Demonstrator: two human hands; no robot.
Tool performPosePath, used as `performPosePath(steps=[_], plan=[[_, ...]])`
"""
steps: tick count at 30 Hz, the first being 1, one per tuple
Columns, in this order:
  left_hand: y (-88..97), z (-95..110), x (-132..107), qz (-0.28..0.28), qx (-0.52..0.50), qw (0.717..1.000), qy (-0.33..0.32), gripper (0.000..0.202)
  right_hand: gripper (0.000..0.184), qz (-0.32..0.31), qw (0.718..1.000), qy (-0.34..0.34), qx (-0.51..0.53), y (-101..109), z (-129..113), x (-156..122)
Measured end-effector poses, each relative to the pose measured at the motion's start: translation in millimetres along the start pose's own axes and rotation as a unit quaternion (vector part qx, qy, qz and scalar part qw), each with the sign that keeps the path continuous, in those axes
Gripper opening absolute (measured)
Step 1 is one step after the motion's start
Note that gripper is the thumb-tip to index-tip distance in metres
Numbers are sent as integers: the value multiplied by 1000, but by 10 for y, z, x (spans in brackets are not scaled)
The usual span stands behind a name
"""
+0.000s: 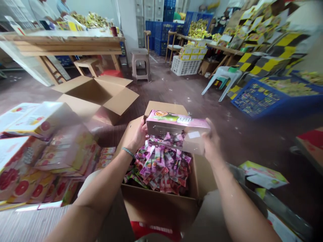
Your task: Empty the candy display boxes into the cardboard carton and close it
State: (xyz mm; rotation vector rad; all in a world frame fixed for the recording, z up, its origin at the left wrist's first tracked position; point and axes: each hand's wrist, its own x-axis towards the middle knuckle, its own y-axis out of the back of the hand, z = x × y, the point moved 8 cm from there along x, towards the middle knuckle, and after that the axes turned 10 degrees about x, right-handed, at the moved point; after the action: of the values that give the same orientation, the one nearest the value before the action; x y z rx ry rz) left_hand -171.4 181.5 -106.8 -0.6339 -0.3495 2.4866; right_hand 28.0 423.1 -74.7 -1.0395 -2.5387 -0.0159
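Above an open cardboard carton (pixel 161 198), a pink printed box (pixel 174 117) with a clear front window is held up, lying lengthwise and tilted a little. Some purple sachets show at its window; whether they are inside or behind it I cannot tell. My left hand (pixel 138 136), with a beaded bracelet on the wrist, grips the box's left end. At the right end my right hand (pixel 212 143), slightly blurred, is closed around the side, thumb on the front. Directly below, the carton is heaped with small purple and pink sachets (pixel 164 168).
Stacked fruit-printed boxes (pixel 47 148) stand close on the left. Beyond them is another open carton (pixel 98 92). Flattened packaging (pixel 263 174) lies at the right, near a blue crate (pixel 272 97) of yellow packets. A stool (pixel 140 65) and a wooden table (pixel 68 45) with people behind it are farther off.
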Motion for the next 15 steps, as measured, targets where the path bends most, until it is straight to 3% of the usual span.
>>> performPosePath(steps=[5,8,11,15], plan=[[-19,149,-67,-21,9,999,-31,61,103,7,998,-12,62,-19,-21,-45],[-21,191,-86,-29,28,998,-37,60,103,69,994,-19,82,38,-92,-45],[139,242,-105,56,54,997,-29,58,98,213,976,39,-23,370,-284,-95],[361,348,-179,149,48,988,1,48,105,368,882,110,-274,1035,-685,-491]])
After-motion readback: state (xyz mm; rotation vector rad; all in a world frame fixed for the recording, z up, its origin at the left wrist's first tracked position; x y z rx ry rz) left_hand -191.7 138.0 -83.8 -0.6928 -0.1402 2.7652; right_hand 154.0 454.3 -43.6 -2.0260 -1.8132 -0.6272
